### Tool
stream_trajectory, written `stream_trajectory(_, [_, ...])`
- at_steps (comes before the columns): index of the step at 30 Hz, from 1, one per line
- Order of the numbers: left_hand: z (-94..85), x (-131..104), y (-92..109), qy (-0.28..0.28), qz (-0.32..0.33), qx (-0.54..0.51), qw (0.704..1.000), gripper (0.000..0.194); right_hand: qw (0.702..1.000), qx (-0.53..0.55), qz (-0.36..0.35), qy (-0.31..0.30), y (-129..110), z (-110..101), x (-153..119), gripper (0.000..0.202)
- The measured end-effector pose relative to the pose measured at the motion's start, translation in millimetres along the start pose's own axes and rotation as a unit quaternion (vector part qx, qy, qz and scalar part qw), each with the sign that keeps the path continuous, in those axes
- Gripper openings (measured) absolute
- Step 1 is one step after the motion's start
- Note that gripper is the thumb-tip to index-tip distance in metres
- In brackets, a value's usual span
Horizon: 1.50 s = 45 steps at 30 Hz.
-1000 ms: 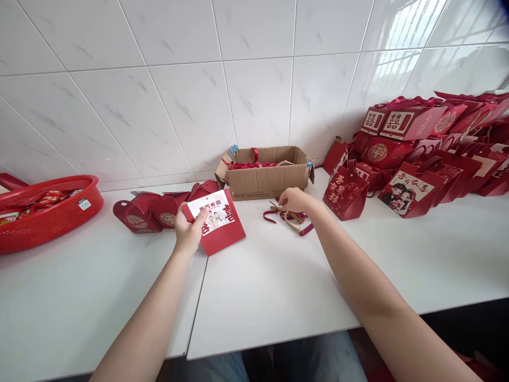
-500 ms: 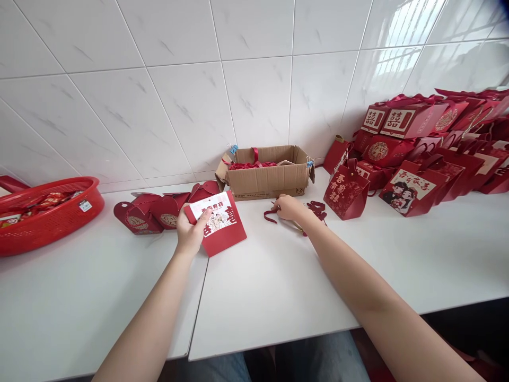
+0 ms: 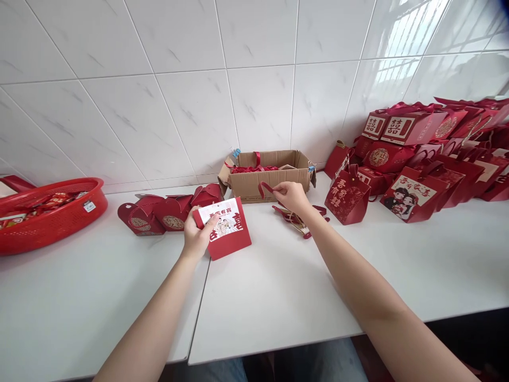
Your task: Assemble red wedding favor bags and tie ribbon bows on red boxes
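My left hand (image 3: pixel 198 233) grips a flat red gift bag (image 3: pixel 230 243) by its upper left side, thumb over the white printed panel. Between the pinched fingers of my right hand (image 3: pixel 291 196) is a dark red strap (image 3: pixel 265 187), raised above the table in front of the cardboard box (image 3: pixel 270 183). Under that hand lies a small pile of red and gold straps (image 3: pixel 295 220). Red ribbon (image 3: pixel 250 169) fills part of the box.
A red basket (image 3: pixel 85 212) of wrapped sweets stands at the far left. Red heart-topped boxes (image 3: pixel 174 213) sit behind my left hand. Many red gift boxes (image 3: pixel 417 127) and bags (image 3: pixel 415 193) are stacked at the right against the tiled wall. The white table (image 3: pixel 274 297) has a seam.
My right hand has lifted the strap off the table, a little up from the pile. My left hand still holds the bag in nearly the same place.
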<state>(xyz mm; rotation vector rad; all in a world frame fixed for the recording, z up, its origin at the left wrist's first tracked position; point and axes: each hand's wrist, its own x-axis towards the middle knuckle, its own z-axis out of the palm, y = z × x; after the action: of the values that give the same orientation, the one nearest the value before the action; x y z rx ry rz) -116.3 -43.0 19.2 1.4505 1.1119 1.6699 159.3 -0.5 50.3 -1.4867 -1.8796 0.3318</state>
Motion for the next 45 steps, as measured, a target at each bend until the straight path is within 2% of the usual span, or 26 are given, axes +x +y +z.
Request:
stream_trajectory(2, [2.8,-4,3,-0.033,-0.01,-0.019,0.999,0.035,0.997,0.071,-0.006,0.017,-13,-8,-3,0.026])
stream_trajectory(5, [5.3,-10,9,-0.118,-0.043,-0.047,0.991,0.033,0.981,0.192,-0.033,0.015,-34,-15,-11,0.019])
stream_trajectory(9, [6.5,-16,19,-0.249,-0.098,-0.08,0.96,0.033,0.949,0.287,-0.098,-0.09,-61,-17,-27,0.017])
stream_trajectory(12, [6.3,-19,20,-0.31,-0.125,-0.106,0.936,0.037,0.924,0.31,-0.155,-0.162,-77,-18,-40,0.012])
stream_trajectory(17, [2.8,-21,14,-0.383,-0.163,-0.172,0.893,0.042,0.906,0.273,-0.234,-0.222,-96,-21,-59,0.009])
stream_trajectory(20, [0.6,-22,12,-0.403,-0.173,-0.23,0.869,0.042,0.901,0.256,-0.259,-0.237,-102,-23,-65,0.01])
stream_trajectory(24, [-0.9,-21,7,-0.428,-0.16,-0.258,0.851,0.038,0.893,0.275,-0.266,-0.237,-105,-22,-69,0.012])
stream_trajectory(28, [-3.6,-21,-3,-0.445,-0.167,-0.233,0.849,0.044,0.885,0.292,-0.268,-0.244,-109,-20,-72,0.01])
stream_trajectory(32, [-6.5,-21,-8,-0.455,-0.179,-0.202,0.849,0.05,0.881,0.283,-0.291,-0.242,-112,-17,-77,0.022])
stream_trajectory(39, [-2.9,-23,5,-0.461,-0.142,-0.173,0.859,0.056,0.881,0.249,-0.357,-0.186,-114,-15,-80,0.012])
stream_trajectory(45, [-5.8,-24,6,-0.447,-0.182,-0.178,0.857,0.056,0.889,0.25,-0.339,-0.18,-118,-16,-82,0.014])
